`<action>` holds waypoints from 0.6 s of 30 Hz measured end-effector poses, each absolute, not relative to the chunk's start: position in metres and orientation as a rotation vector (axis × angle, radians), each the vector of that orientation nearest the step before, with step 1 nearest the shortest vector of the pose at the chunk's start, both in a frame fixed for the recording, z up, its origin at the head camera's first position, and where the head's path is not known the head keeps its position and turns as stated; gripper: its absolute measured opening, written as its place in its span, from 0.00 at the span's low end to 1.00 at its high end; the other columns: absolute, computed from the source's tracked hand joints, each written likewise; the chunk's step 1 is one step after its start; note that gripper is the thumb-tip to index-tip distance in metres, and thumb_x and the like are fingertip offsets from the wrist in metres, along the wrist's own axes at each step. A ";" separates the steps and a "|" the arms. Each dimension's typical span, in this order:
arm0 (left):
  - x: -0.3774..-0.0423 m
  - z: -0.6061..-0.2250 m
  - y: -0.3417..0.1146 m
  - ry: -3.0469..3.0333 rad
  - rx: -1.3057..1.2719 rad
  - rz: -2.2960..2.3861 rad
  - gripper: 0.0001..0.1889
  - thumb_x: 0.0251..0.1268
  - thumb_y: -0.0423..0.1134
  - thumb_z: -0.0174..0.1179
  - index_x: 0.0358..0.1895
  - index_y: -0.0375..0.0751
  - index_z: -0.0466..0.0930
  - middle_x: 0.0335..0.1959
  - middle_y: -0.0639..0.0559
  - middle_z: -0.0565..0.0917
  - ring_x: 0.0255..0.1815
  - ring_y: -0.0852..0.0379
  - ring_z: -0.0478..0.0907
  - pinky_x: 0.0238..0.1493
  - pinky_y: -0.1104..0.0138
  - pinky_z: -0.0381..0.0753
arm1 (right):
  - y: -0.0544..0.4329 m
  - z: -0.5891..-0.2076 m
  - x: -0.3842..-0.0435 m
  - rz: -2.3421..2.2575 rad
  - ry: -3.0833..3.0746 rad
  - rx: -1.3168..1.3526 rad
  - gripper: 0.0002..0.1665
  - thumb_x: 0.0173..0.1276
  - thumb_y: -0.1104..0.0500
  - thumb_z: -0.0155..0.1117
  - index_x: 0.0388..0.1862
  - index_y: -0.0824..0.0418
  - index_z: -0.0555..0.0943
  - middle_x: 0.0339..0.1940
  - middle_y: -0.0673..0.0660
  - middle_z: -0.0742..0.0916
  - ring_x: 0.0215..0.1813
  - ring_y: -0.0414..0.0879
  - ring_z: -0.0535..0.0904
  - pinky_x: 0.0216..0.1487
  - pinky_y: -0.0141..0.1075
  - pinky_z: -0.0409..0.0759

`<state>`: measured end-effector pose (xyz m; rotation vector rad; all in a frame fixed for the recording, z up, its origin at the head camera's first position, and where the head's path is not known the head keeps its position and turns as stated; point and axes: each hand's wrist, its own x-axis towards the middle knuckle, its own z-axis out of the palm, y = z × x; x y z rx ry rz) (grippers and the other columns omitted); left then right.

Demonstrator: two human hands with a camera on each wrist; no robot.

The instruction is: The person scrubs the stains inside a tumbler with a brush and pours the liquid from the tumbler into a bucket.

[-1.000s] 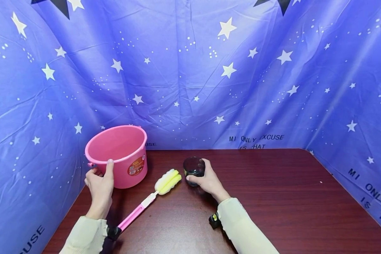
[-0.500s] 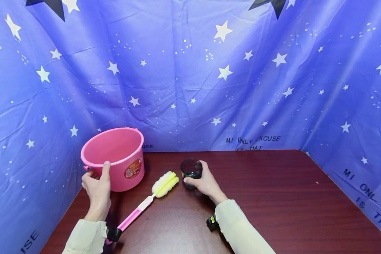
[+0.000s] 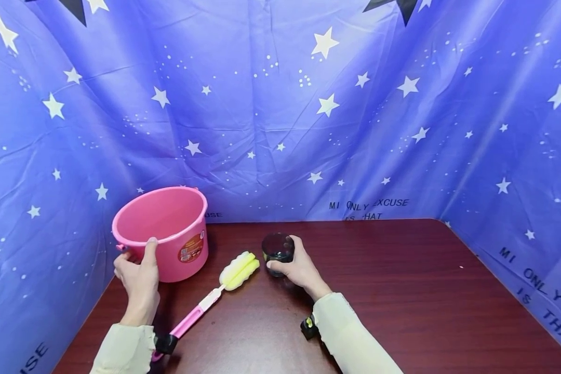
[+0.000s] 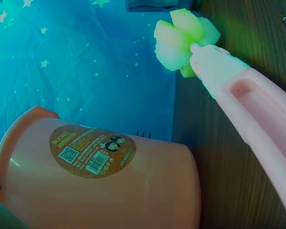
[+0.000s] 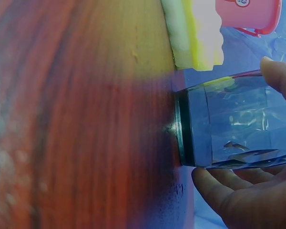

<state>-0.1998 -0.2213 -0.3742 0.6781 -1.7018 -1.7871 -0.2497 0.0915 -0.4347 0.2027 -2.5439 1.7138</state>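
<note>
On the left of the head view, my left hand [image 3: 139, 284] grips the pink bucket [image 3: 175, 265], thumb on the near side just under the rim and fingers bent at its left. The left wrist view shows the bucket's round label [image 4: 93, 151]. My right hand [image 3: 305, 271] holds a dark clear glass [image 3: 278, 251] from its right side, thumb across the front. In the right wrist view the glass [image 5: 229, 121] stands upright, its base right at the tabletop. Between the hands lies a bottle brush [image 3: 210, 299] with a yellow and white sponge head and pink handle.
The dark red wooden table [image 3: 402, 291] runs under everything. Blue star-printed cloth [image 3: 262, 104] hangs behind it and along both sides. A black wrist camera [image 3: 166, 344] overlaps the brush handle's lower end in the head view.
The whole head view has shifted, so everything appears slightly further left. Both hands keep their holds on the bucket and the glass.
</note>
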 end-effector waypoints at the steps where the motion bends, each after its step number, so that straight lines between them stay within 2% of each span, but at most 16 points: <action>1: -0.200 -0.374 -0.222 -1.697 0.681 -1.787 0.38 0.58 0.55 0.63 0.61 0.34 0.54 0.59 0.47 0.55 0.62 0.51 0.53 0.61 0.65 0.61 | 0.091 -0.434 -0.249 1.715 -2.542 0.201 0.54 0.48 0.51 0.78 0.70 0.59 0.58 0.58 0.61 0.77 0.55 0.53 0.75 0.49 0.46 0.75; 10: -0.202 -0.374 -0.224 -1.687 0.690 -1.796 0.38 0.58 0.55 0.63 0.60 0.36 0.54 0.59 0.48 0.55 0.62 0.52 0.53 0.62 0.65 0.60 | 0.089 -0.430 -0.248 1.712 -2.527 0.205 0.51 0.47 0.52 0.78 0.68 0.58 0.60 0.56 0.60 0.78 0.57 0.53 0.74 0.57 0.49 0.70; 18: -0.201 -0.373 -0.220 -1.696 0.692 -1.807 0.37 0.59 0.54 0.62 0.61 0.37 0.54 0.60 0.48 0.54 0.62 0.53 0.53 0.62 0.64 0.62 | 0.091 -0.431 -0.249 1.664 -2.556 0.181 0.53 0.46 0.51 0.79 0.68 0.59 0.61 0.57 0.61 0.78 0.57 0.53 0.74 0.56 0.50 0.70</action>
